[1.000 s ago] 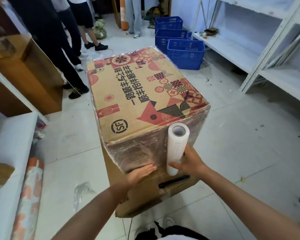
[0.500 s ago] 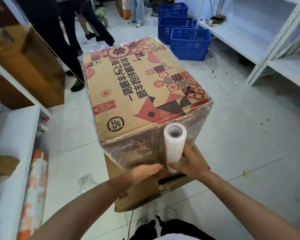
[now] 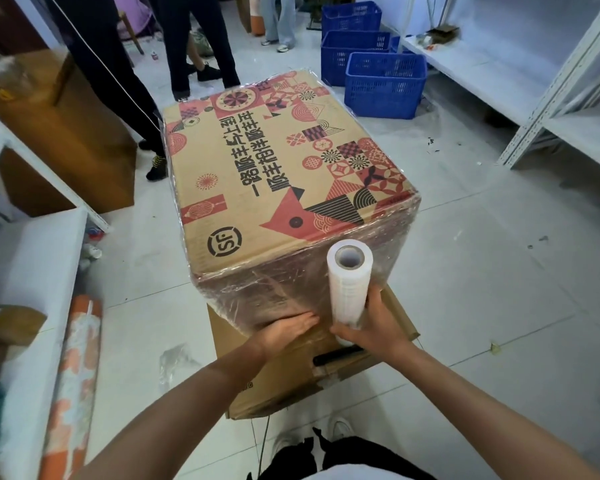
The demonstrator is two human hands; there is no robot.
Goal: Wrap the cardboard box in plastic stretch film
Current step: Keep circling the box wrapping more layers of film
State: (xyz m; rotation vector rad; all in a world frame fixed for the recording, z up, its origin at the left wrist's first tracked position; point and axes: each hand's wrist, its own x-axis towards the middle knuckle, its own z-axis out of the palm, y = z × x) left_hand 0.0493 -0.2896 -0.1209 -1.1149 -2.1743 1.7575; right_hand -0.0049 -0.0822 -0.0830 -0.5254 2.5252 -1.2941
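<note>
- Cardboard box [image 3: 274, 174] sits mid-frame on a plain carton [image 3: 326, 382], its sides film-covered.
- Left hand [image 3: 288, 329] presses flat, fingers straight, on the near side.
- Right hand [image 3: 371, 329] grips the upright film roll [image 3: 349, 282] beside it.

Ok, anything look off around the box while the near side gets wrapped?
Two things. The box sits skewed on a lower carton, overhanging its left edge. A loose scrap of film lies crumpled on the floor, left of that carton. The wrap on the near face is wrinkled, but not visibly torn.
</note>
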